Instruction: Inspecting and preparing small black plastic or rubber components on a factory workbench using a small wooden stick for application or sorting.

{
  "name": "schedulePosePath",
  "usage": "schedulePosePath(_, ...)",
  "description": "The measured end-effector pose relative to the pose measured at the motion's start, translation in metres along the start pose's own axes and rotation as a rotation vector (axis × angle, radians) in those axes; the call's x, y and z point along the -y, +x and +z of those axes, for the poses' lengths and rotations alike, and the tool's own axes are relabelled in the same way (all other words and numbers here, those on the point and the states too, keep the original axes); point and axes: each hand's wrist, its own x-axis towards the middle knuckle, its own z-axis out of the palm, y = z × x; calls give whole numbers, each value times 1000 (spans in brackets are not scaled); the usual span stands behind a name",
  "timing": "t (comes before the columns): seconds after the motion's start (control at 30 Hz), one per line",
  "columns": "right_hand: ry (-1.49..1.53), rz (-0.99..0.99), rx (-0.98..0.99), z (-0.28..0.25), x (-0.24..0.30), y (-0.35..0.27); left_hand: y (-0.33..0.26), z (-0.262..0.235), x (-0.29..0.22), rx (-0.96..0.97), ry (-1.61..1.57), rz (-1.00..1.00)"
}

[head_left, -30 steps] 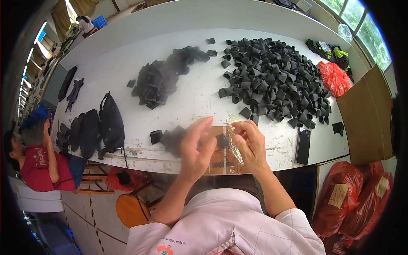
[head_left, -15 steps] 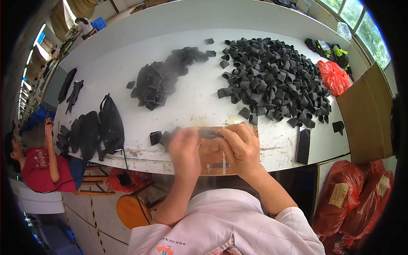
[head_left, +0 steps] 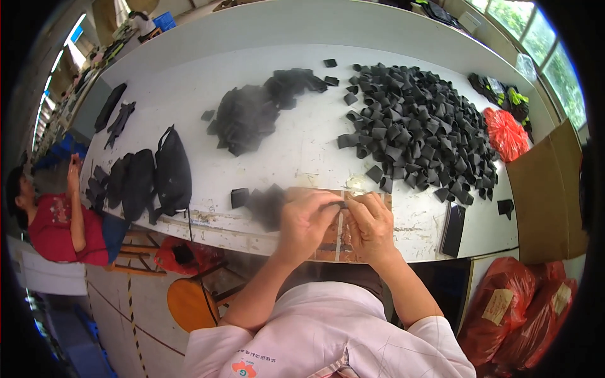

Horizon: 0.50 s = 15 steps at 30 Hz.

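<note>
Fingertips pinched, my left hand and my right hand meet over a brown board at the table's front edge. Between them is a small black fabric piece, mostly covered by the fingers. A few more black pieces lie just left of my left hand, blurred in part. Farther back on the left spreads a heap of flat black pieces. A large heap of black fabric loops covers the right side. Beyond my right hand a pale round patch shows on the table.
Black bags lie at the table's left, near a seated person in red. A dark flat box, a red plastic bag and a cardboard sheet are at the right. A wooden stool stands below the table.
My left hand has come closer to my right, and their fingertips now meet at the fabric piece. The whole view has shifted slightly. The seated person's raised hands remain together.
</note>
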Motion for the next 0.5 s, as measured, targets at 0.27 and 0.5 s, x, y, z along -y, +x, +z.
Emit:
schedulePosePath(0.27, 725, 696, -151, -55, -21, 54, -16, -25, 67, -542, 164, -311)
schedulePosePath(0.5, 637, 909, 12, -24, -40, -30, -56, -122, 197, -463, 1069, -576)
